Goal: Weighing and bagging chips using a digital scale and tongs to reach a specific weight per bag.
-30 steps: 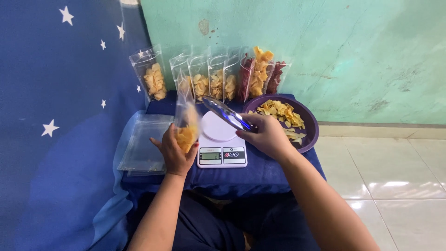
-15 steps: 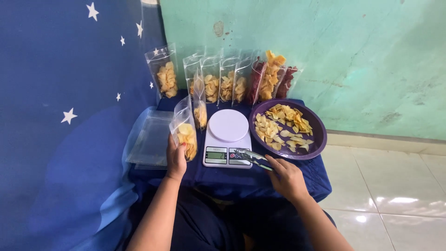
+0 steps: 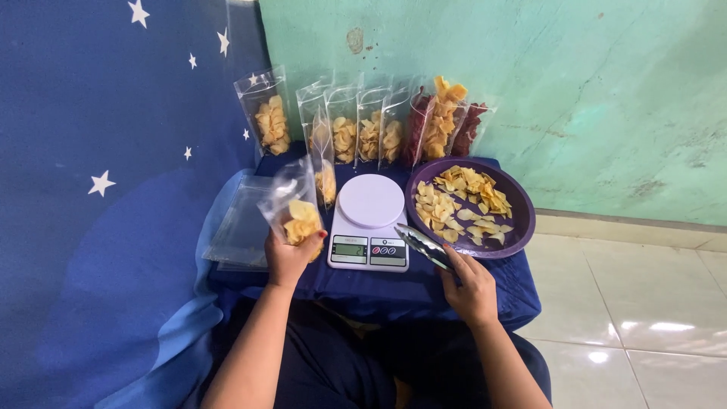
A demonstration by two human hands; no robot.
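Since the earlier frame the right hand (image 3: 471, 286) has drawn back, fingers clenched on slim metal tongs (image 3: 424, 246); left hand (image 3: 288, 254) grasps a clear chip-filled pouch (image 3: 294, 206) left of the white scale (image 3: 369, 222); filling underway, weighing seems next.

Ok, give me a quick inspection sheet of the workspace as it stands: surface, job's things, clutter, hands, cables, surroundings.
Surface: small table under a dark blue cloth.
Job's things: clear pouch of yellow chips held up left of the white kitchen scale, whose platform is bare; metal tongs point toward the scale; purple plate of chips sits right of the scale.
Clutter: row of filled pouches upright at the back; stack of flat empty pouches at left.
Hands: left hand grips the pouch; right hand holds the tongs.
Cables: nothing seen.
Surroundings: blue starred fabric at left, green wall behind, tiled floor at right.
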